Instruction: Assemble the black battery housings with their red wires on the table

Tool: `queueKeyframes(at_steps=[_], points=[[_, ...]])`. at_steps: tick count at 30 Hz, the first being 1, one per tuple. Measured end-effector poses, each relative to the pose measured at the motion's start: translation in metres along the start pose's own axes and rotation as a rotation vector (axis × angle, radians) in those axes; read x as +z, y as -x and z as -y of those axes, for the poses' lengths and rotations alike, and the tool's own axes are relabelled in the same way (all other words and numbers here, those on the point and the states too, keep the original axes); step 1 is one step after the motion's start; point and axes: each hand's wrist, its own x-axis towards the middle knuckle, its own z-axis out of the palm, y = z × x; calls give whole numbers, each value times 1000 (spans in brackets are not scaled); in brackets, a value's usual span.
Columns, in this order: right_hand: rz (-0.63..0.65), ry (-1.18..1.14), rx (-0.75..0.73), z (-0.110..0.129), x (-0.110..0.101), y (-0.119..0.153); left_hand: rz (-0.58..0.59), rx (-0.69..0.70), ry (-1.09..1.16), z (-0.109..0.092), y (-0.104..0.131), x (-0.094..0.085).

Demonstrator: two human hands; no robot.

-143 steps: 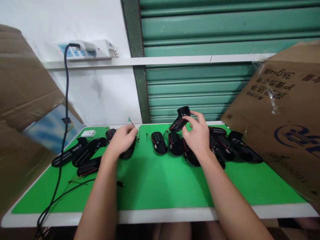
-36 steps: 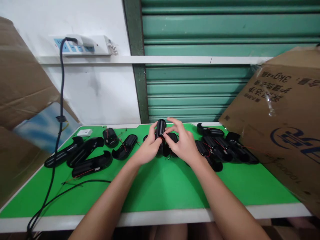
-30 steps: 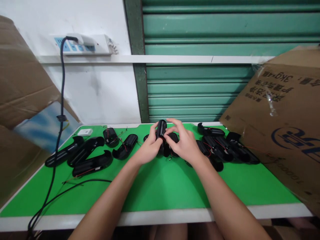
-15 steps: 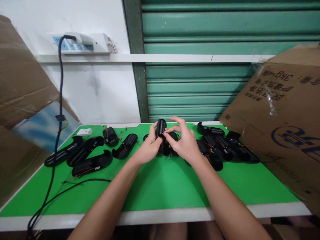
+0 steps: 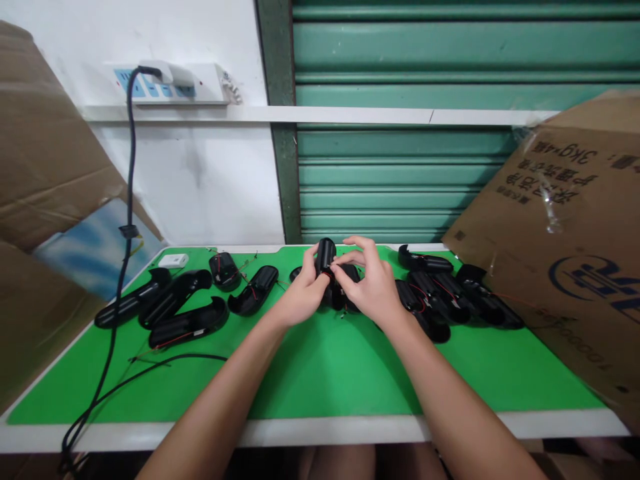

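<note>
My left hand is closed round a black plastic housing, which it holds raised over the middle of the green table. A red wire shows on the housing beside my left thumb. On the housing's right side, my right hand has thumb and index finger pinched together at that wire, its other fingers raised. What exactly sits between those fingertips is too small to make out. More black housings lie partly hidden behind and below my hands.
Several black housings with thin wires lie at the left and right of the green table. A black cable hangs from a power strip and crosses the left side. Cardboard boxes stand at both sides.
The whole view has shifted slightly, so things appear a little farther right. Both hands keep nearly the same grip and pose on the housing.
</note>
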Motion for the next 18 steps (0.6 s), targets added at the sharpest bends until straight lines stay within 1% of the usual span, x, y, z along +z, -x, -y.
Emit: queueKeyframes(at_steps=[7, 12, 18], points=[[-17, 56, -30, -3, 2, 2, -1, 3, 12, 1, -1, 1], [-36, 82, -59, -6, 3, 2, -1, -46, 14, 0, 0, 2], [-8, 101, -88, -6, 1, 2, -6, -52, 3, 0, 0, 1]])
